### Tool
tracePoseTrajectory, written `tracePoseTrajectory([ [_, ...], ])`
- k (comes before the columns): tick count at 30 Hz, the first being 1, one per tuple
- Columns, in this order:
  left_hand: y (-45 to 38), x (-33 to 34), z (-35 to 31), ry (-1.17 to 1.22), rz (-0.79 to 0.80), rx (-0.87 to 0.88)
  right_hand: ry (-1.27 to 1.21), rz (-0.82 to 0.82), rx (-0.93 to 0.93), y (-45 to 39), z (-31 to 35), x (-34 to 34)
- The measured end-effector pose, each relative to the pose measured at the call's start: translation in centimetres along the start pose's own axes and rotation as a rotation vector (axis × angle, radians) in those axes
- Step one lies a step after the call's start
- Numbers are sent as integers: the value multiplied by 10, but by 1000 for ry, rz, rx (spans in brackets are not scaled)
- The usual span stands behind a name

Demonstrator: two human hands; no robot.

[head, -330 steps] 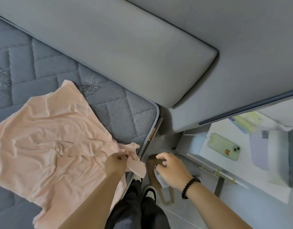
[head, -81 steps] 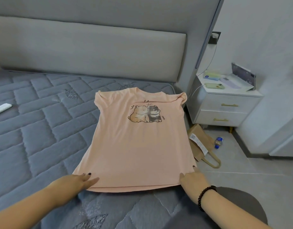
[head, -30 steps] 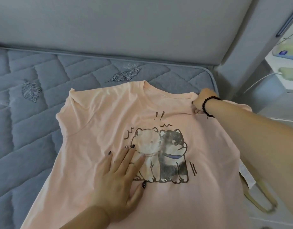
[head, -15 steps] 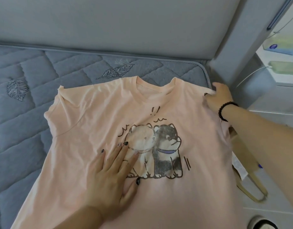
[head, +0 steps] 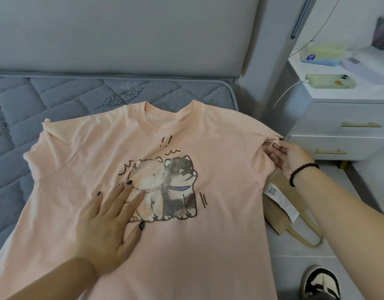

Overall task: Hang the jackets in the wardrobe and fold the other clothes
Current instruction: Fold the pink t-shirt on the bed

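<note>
Now that your right hand (head: 288,155) has slid from the shoulder out to the sleeve (head: 266,135), fingers pinching it, the first fold looks ready. Left hand (head: 110,224) presses flat, fingers released, on the T-shirt (head: 208,245) spread on the bed (head: 67,94). Sleeve overhangs the mattress edge; room lies leftward.

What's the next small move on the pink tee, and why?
Probably fold the right sleeve inward across the chest. The right hand pinches that sleeve at the mattress edge, while the left hand lies flat on the T-shirt, anchoring it face up.
</note>
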State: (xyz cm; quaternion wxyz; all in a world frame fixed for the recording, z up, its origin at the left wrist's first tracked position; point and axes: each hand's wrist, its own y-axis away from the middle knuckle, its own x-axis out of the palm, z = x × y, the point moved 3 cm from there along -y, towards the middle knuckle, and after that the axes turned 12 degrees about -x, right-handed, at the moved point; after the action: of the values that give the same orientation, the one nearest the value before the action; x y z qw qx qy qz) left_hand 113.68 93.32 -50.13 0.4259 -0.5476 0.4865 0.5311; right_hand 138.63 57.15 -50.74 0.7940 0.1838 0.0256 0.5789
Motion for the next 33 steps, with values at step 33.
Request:
tracePoseTrajectory([
  [33, -192, -33, -228, 182, -38, 188, -463, 26, 175, 83, -89, -11],
])
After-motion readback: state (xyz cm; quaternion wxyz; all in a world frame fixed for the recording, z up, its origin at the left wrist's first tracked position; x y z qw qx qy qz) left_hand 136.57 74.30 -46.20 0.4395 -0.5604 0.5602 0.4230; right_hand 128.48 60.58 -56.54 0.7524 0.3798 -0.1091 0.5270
